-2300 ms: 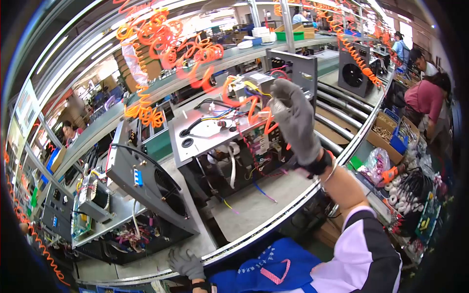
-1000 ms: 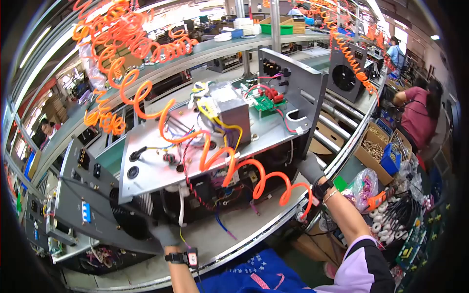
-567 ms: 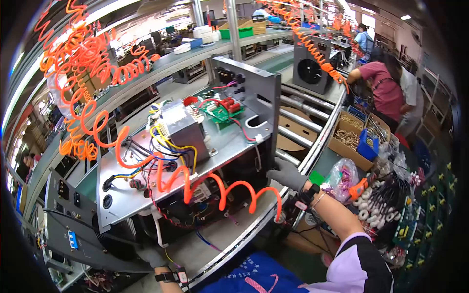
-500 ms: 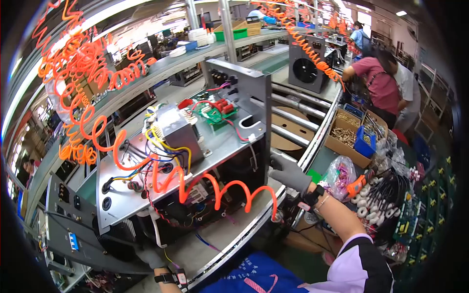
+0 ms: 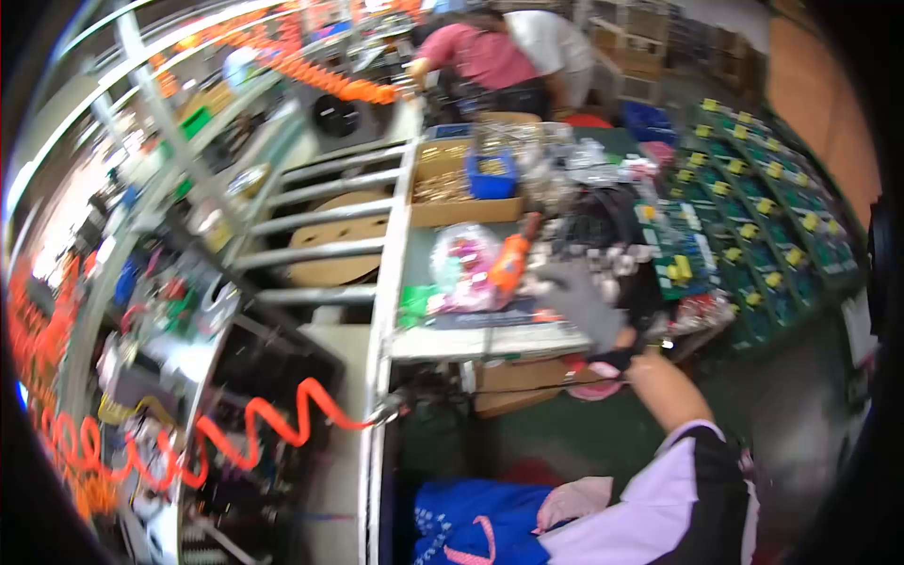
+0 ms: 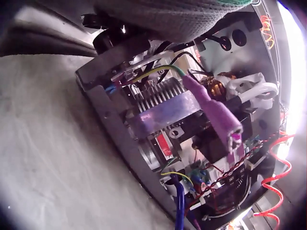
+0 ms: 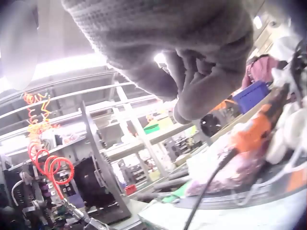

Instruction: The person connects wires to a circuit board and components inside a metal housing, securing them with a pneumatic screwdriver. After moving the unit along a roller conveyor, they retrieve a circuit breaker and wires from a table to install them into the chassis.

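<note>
Machine [image 6: 165, 114], boxy and open-sided in dark grey metal, with silvery fins [image 6: 158, 96] and a purple-sleeved yellow-green wire [image 6: 217, 111], stands on a pale worktop [image 6: 57, 143] near the grey-gloved left hand [image 6: 177, 19], its grip indeterminable; the grey-gloved right hand [image 5: 578, 303], fingers loosely bent, apparently empty, is beside an orange-bodied tool [image 5: 509, 264].

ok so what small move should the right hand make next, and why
Probably ease the right hand towards the orange tool and try to grip it: the tool lies close by its fingertips in the head view, and no held part shows in the right wrist view. Blur hides the exact gap.
</note>
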The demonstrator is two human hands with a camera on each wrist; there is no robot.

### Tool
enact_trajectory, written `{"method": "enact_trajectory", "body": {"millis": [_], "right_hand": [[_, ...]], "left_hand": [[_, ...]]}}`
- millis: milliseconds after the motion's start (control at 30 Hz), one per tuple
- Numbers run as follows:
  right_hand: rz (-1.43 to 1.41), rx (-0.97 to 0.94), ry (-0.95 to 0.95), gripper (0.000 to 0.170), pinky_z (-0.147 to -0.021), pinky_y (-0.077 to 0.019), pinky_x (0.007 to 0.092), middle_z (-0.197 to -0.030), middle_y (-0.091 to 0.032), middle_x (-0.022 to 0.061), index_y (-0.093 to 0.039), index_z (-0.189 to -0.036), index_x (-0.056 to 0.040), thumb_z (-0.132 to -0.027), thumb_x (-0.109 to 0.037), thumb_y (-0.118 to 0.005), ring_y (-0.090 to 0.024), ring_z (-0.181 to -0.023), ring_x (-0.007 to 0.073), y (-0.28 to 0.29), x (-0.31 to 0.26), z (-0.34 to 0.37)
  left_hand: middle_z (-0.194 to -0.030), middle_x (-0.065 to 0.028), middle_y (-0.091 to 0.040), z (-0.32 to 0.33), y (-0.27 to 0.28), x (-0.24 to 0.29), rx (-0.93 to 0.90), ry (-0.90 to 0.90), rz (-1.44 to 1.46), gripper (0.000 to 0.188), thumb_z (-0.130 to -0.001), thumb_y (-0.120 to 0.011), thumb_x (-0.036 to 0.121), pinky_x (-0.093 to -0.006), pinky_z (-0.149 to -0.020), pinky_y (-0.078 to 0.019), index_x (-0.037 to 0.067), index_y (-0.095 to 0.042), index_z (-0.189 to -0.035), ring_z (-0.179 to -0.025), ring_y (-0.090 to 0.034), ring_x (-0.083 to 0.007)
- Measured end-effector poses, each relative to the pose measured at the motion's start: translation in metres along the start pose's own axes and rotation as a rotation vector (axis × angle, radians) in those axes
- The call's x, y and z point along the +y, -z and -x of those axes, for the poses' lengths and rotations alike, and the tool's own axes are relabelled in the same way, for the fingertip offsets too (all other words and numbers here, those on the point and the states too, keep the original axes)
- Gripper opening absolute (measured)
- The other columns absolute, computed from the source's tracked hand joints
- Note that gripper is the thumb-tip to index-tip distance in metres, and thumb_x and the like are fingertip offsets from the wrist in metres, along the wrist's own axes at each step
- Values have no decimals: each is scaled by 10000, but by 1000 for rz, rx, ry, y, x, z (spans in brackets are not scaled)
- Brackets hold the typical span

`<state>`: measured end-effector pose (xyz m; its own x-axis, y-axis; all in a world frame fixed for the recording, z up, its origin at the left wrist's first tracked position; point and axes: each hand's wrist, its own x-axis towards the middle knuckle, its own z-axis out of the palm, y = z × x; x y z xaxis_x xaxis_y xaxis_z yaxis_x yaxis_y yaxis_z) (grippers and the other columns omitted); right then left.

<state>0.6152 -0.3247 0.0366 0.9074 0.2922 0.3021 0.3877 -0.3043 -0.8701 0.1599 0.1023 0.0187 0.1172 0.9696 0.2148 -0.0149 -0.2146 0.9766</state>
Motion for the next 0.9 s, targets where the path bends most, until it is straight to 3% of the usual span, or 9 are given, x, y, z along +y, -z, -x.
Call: {"method": "enact_trajectory", "body": {"millis": [33,100,233,333,433,600,733,833,900], "right_hand": [[39,35,-7,376,-835,-518,324,-1017,-690,105,-663,-1148,6,-795,-95,-580,-649,-919,178,11,-21,7],[-50,-77,-73,368,-849,-515,316,-1022,-685,94,-662,-1143,9,-792,-65,-581,-645,-933,172,8,-20,-1],[-171,-390,163,333,-878,-505,321,-1042,-688,120,-643,-1171,6,-872,-141,-636,-651,-971,202,-87,-61,-28],[-278,-674,254,474,-922,-488,355,-1115,-669,155,-536,-1328,-29,-914,-251,-595,-640,-1028,254,-175,-110,-49],[-259,-805,293,673,-801,-533,395,-1048,-671,208,-268,-1463,33,-924,-232,-570,-676,-883,276,-262,-144,-74],[-137,-804,-42,435,-671,-565,423,-870,-696,207,-575,-1179,29,-904,-307,-605,-696,-719,311,-322,-197,-96],[93,-211,520,395,-640,-561,404,-723,-689,187,-653,-925,27,-847,-361,-655,-695,-672,306,-352,-177,-95],[54,-773,100,361,-688,-558,424,-691,-680,188,-667,-860,32,-816,-326,-653,-690,-688,345,-314,-200,-92],[229,-843,356,301,-638,-554,404,-670,-672,186,-671,-749,27,-780,-268,-625,-681,-634,319,-303,-171,-93]], "left_hand": [[-1291,-122,-559,-6,0,9,-11,188,763,409,-997,-436,162,-336,-1021,-356,25,-456,-1382,-1164,-509,-228],[-1170,-130,-637,-18,26,-20,134,-72,-251,398,-936,-518,147,-357,-896,-453,-14,-538,-1299,-1008,-597,-243],[-1182,-232,-631,-24,38,-54,452,29,-517,545,-881,-643,207,-414,-908,-485,-82,-495,-1319,-1029,-631,-344],[-1362,-213,-505,23,20,-32,602,-218,-803,609,-918,-587,125,-457,-1041,-408,-51,-337,-1445,-1242,-499,-347],[-1314,-213,-533,66,-17,-8,419,-402,-443,560,-914,-607,189,-478,-1031,-403,-44,-415,-1386,-1240,-497,-372],[-1134,-182,-602,89,-65,39,-45,-730,-803,456,-807,-665,211,-475,-984,-423,-4,-544,-1191,-1078,-576,-379],[-1070,-154,-638,70,-104,60,-204,-810,-685,384,-745,-656,101,-457,-932,-455,19,-594,-1115,-1037,-596,-373],[-1028,-127,-656,55,-129,94,-357,-858,-603,363,-720,-676,53,-416,-906,-469,38,-617,-1078,-1011,-616,-334],[-1006,-122,-663,45,-139,118,-497,-937,-550,360,-708,-691,44,-404,-899,-472,41,-626,-1062,-1001,-623,-318]]}}
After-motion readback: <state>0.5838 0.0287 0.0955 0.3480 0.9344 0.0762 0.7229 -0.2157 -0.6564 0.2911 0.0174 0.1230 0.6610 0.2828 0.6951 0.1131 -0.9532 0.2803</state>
